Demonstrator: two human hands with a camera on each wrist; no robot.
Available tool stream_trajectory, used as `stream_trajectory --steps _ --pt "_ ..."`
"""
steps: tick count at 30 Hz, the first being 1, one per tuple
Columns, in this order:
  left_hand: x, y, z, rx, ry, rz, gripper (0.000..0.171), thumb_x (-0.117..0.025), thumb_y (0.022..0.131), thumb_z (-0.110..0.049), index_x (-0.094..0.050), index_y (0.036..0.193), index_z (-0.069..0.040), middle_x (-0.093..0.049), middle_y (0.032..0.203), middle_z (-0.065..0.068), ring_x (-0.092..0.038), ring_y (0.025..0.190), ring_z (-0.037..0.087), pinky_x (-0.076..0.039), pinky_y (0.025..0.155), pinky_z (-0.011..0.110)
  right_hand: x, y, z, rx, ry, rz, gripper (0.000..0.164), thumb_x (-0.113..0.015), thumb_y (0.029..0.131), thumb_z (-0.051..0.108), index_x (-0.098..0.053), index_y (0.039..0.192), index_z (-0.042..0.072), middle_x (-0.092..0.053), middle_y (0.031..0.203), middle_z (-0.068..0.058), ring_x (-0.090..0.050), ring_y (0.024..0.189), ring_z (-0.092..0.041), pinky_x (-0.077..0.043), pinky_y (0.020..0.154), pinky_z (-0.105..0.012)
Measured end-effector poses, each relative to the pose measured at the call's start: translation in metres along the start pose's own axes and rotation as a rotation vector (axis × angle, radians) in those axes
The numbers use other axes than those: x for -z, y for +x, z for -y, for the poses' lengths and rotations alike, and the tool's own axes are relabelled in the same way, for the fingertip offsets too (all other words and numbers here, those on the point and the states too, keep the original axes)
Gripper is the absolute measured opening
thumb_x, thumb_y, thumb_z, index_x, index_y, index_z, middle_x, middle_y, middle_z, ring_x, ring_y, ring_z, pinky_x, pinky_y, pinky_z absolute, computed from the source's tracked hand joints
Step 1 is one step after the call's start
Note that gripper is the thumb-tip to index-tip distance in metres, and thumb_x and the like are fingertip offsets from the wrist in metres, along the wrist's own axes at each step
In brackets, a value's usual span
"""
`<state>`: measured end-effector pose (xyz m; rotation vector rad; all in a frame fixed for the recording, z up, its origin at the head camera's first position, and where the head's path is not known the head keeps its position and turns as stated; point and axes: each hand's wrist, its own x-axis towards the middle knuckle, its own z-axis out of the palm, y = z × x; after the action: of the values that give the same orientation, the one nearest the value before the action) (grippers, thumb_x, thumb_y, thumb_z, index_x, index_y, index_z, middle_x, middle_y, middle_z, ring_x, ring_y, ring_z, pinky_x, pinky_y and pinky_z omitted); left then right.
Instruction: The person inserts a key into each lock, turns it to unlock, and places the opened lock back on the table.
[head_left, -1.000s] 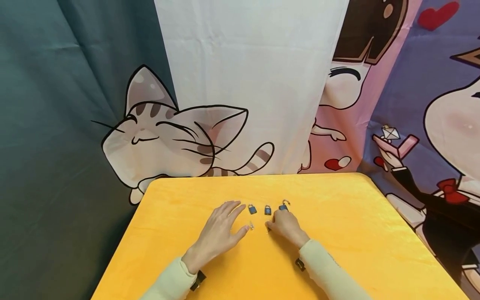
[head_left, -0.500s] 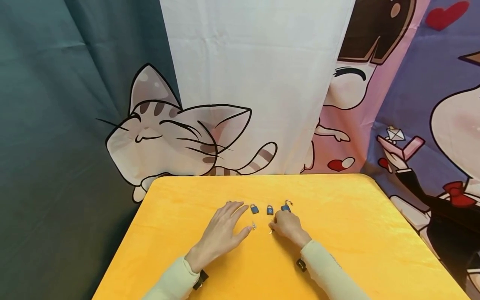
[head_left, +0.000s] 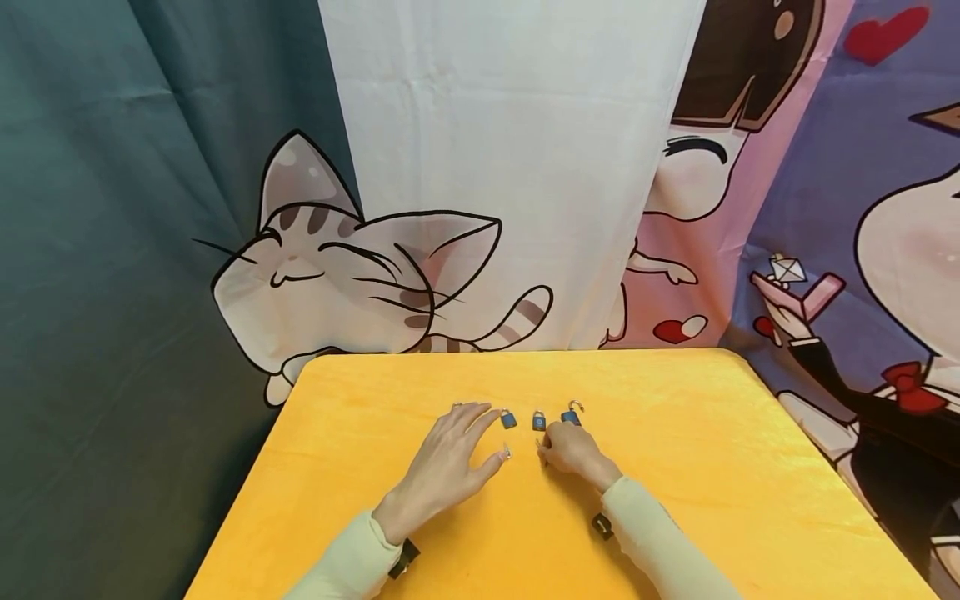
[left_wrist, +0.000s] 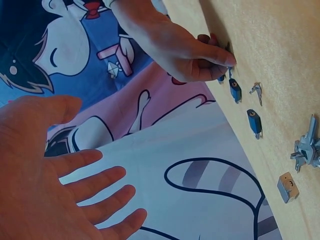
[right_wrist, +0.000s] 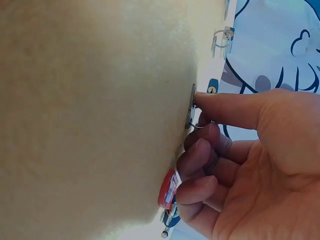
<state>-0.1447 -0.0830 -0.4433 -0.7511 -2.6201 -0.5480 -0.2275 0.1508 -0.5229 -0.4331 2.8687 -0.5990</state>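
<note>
We see the right hand (head_left: 576,454) pinching a key (right_wrist: 191,111) low at the bench (head_left: 480,550), thumb against it and the other fingers curled. In the right wrist view its long axis runs along the bench top; its exact heading we cannot tell. From the key, the middle lock (head_left: 539,421) lies on the far side, near, with the right hand closer to it than the left. The right lock (head_left: 571,417), shackle swung out, lies just far of the knuckles, and the loose keys (head_left: 507,452) lie to the left, so these two flank that gap. A red piece (right_wrist: 166,188) sits by the curled fingers. Farther left, the left hand (head_left: 442,454) holds nothing, fingers straight and spread; whether its thumb touches the loose keys we cannot tell. Just past its fingertips lies the left lock (head_left: 509,419). In the left wrist view we also find a silver lock (left_wrist: 287,188) and a bunch of keys (left_wrist: 306,147)
</note>
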Motion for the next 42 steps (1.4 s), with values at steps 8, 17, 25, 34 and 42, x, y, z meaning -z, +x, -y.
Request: stream_trajectory --steps 8,17,25,34,42 --pt "0.001 0.0 0.001 -0.006 -0.009 -0.01 0.054 -0.063 0.093 -0.043 -0.054 0.14 -0.016 -0.054 0.143 0.006 -0.049 0.134 0.028 -0.04 0.111 0.052 0.006 -0.002 -0.003 0.007 -0.018 -0.073 0.019 -0.067 0.093 0.02 -0.064 0.075 0.017 -0.06 0.07 0.004 -0.05 0.061 -0.013 -0.041 0.055 -0.029" --pt "0.002 0.001 0.002 0.0 -0.02 0.005 0.055 -0.062 0.094 -0.045 -0.053 0.141 -0.017 -0.054 0.143 0.007 -0.049 0.134 0.026 -0.039 0.112 0.05 0.03 -0.009 0.005 0.069 -0.012 -0.181 0.017 -0.071 0.091 0.018 -0.06 0.077 0.018 -0.058 0.07 0.006 -0.047 0.063 -0.012 -0.041 0.06 -0.03" --pt "0.005 0.003 0.001 0.013 -0.002 0.004 0.055 -0.061 0.094 -0.047 -0.053 0.14 -0.017 -0.054 0.143 0.003 -0.05 0.134 0.023 -0.043 0.109 0.048 0.058 -0.023 0.018 0.108 0.051 -0.216 0.011 -0.07 0.092 0.022 -0.063 0.085 0.017 -0.049 0.054 0.005 -0.047 0.04 -0.007 -0.028 0.048 -0.023" --pt "0.006 0.006 0.001 0.026 -0.096 0.01 0.054 -0.061 0.095 -0.041 -0.051 0.141 -0.013 -0.053 0.143 0.006 -0.05 0.133 0.022 -0.04 0.114 0.045 0.076 -0.036 0.032 0.154 0.107 -0.266 0.009 -0.07 0.092 0.019 -0.063 0.087 0.016 -0.049 0.052 0.008 -0.047 0.034 -0.002 -0.034 0.049 -0.023" --pt "0.009 0.009 -0.003 0.037 -0.15 -0.023 0.049 -0.06 0.097 -0.039 -0.052 0.14 -0.016 -0.055 0.14 0.002 -0.053 0.131 0.02 -0.041 0.113 0.043 0.088 -0.047 0.044 0.217 0.128 -0.313 0.008 -0.069 0.093 0.019 -0.062 0.087 0.018 -0.05 0.059 0.01 -0.047 0.037 -0.001 -0.04 0.054 -0.021"
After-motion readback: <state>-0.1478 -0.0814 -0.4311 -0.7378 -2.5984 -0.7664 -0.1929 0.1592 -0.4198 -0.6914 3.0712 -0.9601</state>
